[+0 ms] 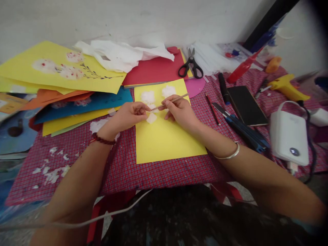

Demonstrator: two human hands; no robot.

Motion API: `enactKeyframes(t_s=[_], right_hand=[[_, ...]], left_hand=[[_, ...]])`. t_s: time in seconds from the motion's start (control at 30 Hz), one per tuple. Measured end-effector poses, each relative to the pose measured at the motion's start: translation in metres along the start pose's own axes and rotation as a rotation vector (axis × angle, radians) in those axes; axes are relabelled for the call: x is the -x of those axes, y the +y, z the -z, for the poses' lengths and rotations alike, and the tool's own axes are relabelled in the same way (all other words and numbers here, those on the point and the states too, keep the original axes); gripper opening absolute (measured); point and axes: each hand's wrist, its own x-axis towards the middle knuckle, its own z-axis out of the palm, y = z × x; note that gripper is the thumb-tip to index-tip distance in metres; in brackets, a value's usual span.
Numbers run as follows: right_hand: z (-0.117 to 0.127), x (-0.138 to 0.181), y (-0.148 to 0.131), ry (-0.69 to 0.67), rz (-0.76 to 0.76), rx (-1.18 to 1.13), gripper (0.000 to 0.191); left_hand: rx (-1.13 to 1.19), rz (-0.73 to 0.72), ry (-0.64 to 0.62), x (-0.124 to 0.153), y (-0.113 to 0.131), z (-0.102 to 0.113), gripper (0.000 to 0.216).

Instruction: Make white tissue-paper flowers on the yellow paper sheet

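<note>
A yellow sheet of paper (166, 143) lies in front of me, with white fluffy tissue tufts (148, 96) near its top. My right hand (178, 111) grips a thin greyish-brown stick (180, 98) above the sheet, slanting down toward the left. At the stick's lower tip, the fingertips of my left hand (133, 114) are pinched together. Whatever is between them is too small to make out. Just below those fingertips, a small pale square of tissue (151, 118) shows over the sheet.
Black scissors (191, 65) rest on red paper behind the sheet. To the right are a red pencil (213, 109), a blue cutter (241, 126), a black notebook (246, 105), a yellow glue gun (289, 87) and a white power bank (289, 133). Coloured papers (84, 78) and tissue scraps (56, 174) lie left.
</note>
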Motion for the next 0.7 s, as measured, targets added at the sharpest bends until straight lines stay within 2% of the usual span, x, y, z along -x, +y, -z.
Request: enactKeyframes(t_s=[0.13, 0.3, 0.43, 0.6, 0.7], right_hand=[[0.001, 0.001, 0.002, 0.005, 0.003, 0.009, 0.031], [0.002, 0.003, 0.002, 0.003, 0.008, -0.002, 0.031], [0.002, 0.004, 0.000, -0.001, -0.001, 0.014, 0.032], [0.002, 0.003, -0.001, 0.000, -0.014, 0.010, 0.030], [0.001, 0.003, -0.002, 0.005, -0.012, -0.001, 0.029]], left_hand=[[-0.096, -0.032, 0.093, -0.009, -0.008, -0.011, 0.027], [-0.133, -0.042, 0.162, -0.005, -0.004, -0.008, 0.011], [-0.300, -0.082, 0.075, 0.009, 0.008, -0.007, 0.005], [-0.716, -0.396, -0.109, 0.022, 0.019, -0.015, 0.020], [-0.791, -0.439, -0.140, 0.021, 0.018, -0.020, 0.020]])
